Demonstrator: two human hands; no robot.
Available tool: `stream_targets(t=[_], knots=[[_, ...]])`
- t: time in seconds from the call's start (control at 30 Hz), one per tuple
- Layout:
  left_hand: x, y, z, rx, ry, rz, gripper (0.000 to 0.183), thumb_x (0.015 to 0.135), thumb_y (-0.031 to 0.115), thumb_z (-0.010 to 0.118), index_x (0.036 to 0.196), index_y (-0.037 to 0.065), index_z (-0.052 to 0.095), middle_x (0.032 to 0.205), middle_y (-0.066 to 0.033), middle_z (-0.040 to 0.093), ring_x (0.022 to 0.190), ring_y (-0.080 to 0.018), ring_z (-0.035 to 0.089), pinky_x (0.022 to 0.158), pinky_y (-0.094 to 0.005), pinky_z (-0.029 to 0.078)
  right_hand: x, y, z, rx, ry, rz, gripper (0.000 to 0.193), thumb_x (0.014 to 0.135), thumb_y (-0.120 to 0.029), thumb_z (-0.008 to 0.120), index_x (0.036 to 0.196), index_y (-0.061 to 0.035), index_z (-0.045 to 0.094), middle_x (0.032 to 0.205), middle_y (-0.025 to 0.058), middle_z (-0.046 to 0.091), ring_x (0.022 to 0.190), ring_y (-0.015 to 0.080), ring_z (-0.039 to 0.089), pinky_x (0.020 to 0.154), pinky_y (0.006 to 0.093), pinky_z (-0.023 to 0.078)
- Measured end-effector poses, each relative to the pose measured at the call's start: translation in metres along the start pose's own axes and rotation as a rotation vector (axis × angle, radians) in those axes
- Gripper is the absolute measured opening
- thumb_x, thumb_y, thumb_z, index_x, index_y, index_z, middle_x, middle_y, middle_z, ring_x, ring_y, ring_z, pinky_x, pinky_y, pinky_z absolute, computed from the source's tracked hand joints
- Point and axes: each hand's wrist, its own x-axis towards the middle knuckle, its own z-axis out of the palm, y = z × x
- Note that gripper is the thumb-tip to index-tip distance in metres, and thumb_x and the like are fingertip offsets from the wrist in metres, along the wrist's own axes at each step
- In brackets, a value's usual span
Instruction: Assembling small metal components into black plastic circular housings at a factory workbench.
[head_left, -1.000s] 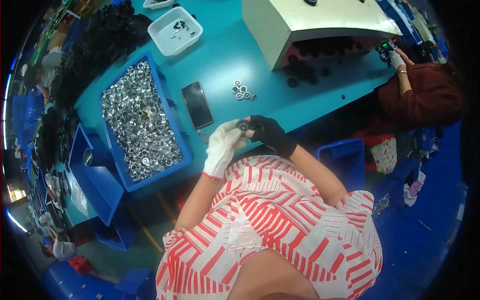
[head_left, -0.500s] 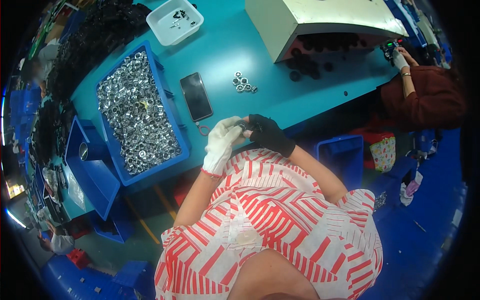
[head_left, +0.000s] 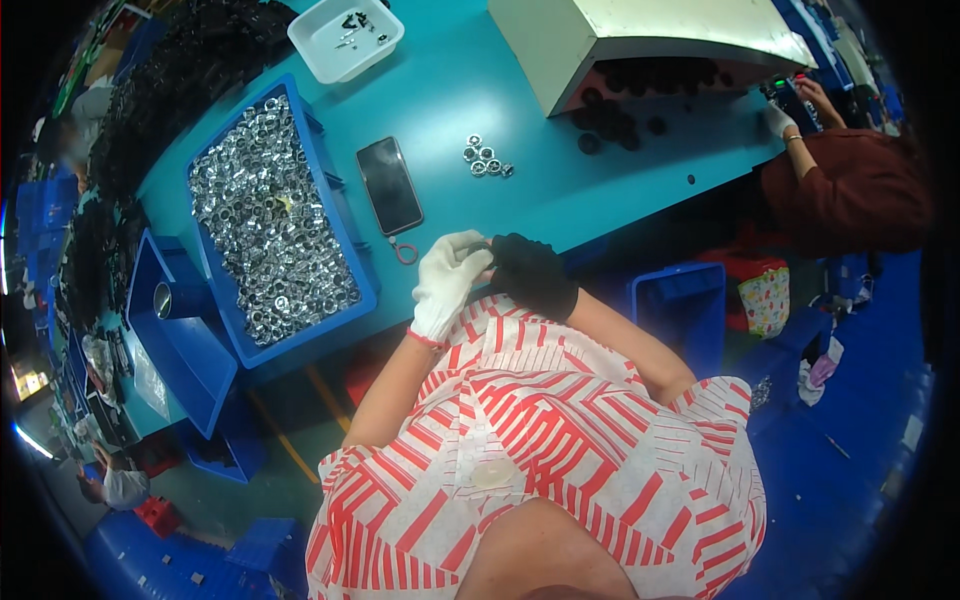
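White-gloved left hand (head_left: pixel 447 285); black-gloved right hand (head_left: pixel 531 275); both pinch small dark part (head_left: pixel 486 250); its round face, visible earlier, now hidden

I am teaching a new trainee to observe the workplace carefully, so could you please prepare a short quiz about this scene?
1. Choose one: the glove on the right hand is A) white, B) black, C) blue.
2. True or false: the phone lies inside the white tray.
3. Answer in a few words: what fills the large blue bin to the left of the phone?

Key:
1. B.
2. False; the phone lies on the teal table, between the large blue bin and a small cluster of rings.
3. Many shiny metal rings.
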Motion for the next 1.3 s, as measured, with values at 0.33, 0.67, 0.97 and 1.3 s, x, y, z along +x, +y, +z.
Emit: stream_targets(t=[0.33,0.67,0.97,1.3], knots=[[0.006,-0.007,-0.010,-0.133,-0.148,-0.058,0.045,0.081,0.002,0.059,0.121,-0.011,0.042,0.105,-0.0170,0.059,0.089,-0.0178,0.062,0.069,-0.0235,0.054,-0.001,0.024,0.003,0.479,-0.046,0.034,0.041,0.081,-0.017,0.066,0.117,-0.0031,0.054,0.095,0.0093,0.064,0.081,0.0165,0.062,0.072,0.0301,0.048],[0.010,-0.024,-0.025,-0.501,-0.326,-0.095,0.042,0.080,0.006,0.063,0.117,-0.005,0.047,0.096,-0.0115,0.062,0.076,-0.0157,0.063,0.064,-0.0216,0.054,-0.001,0.018,-0.005,1.310,-0.221,0.382,0.035,0.086,-0.013,0.062,0.117,0.0003,0.054,0.098,0.0054,0.062,0.081,0.0097,0.058,0.071,0.0231,0.048],[-0.013,0.002,-0.001,-0.223,-0.078,-0.051,0.037,0.085,0.005,0.055,0.119,-0.006,0.047,0.090,-0.0088,0.063,0.077,-0.0131,0.062,0.069,-0.0216,0.049,-0.002,0.013,-0.002,0.703,-0.041,0.116,0.041,0.083,-0.018,0.066,0.120,-0.0056,0.053,0.094,0.0047,0.062,0.081,0.0131,0.059,0.074,0.0277,0.049],[-0.010,-0.006,-0.003,-0.117,-0.180,-0.049,0.030,0.082,0.003,0.058,0.110,-0.006,0.054,0.088,-0.0055,0.060,0.073,-0.0087,0.057,0.066,-0.0189,0.048,0.002,0.008,-0.009,0.048,-0.096,-0.074,0.036,0.074,-0.029,0.069,0.103,-0.0095,0.058,0.087,0.0116,0.063,0.077,0.0286,0.062,0.067,0.0362,0.049]])
